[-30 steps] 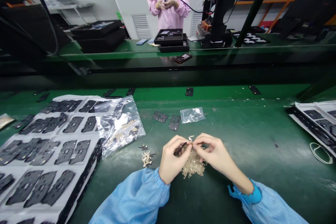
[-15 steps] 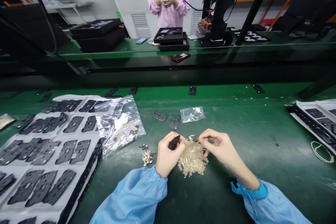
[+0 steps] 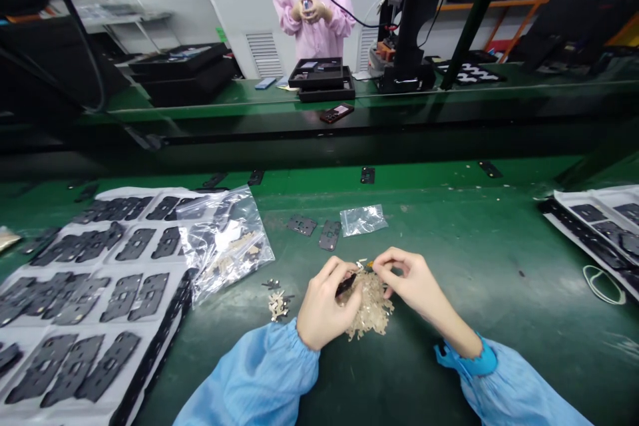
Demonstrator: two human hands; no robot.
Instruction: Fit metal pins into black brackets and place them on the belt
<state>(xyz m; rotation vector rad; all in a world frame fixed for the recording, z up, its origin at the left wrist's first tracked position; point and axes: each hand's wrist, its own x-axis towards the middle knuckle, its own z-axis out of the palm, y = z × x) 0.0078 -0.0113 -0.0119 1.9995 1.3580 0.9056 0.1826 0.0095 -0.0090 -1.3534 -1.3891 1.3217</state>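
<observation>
My left hand (image 3: 329,299) is closed around a dark slim tool (image 3: 346,285), whose exact kind I cannot make out; its far end lies over the pile. Opposite it, my right hand (image 3: 407,279) pinches a small orange piece (image 3: 370,265) between thumb and fingertips. Both hands hover at the far edge of a heap of small beige clip-like parts (image 3: 370,313). A smaller cluster of beige and dark parts (image 3: 277,305) lies left of my left hand. Two flat black plates (image 3: 329,235) rest beyond the hands, beside a small clear bag (image 3: 363,219).
On the left, a white compartment tray (image 3: 94,339) carries many black plates, with a clear zip bag (image 3: 224,246) over its corner. Another tray (image 3: 574,203) and a pale rubber band (image 3: 604,285) lie right. A person in pink (image 3: 317,20) stands behind the far bench.
My left hand has turned and shifted slightly right over the heap, tilting the dark tool down toward the orange piece. My right hand stays nearly in place; the view has shifted slightly.
</observation>
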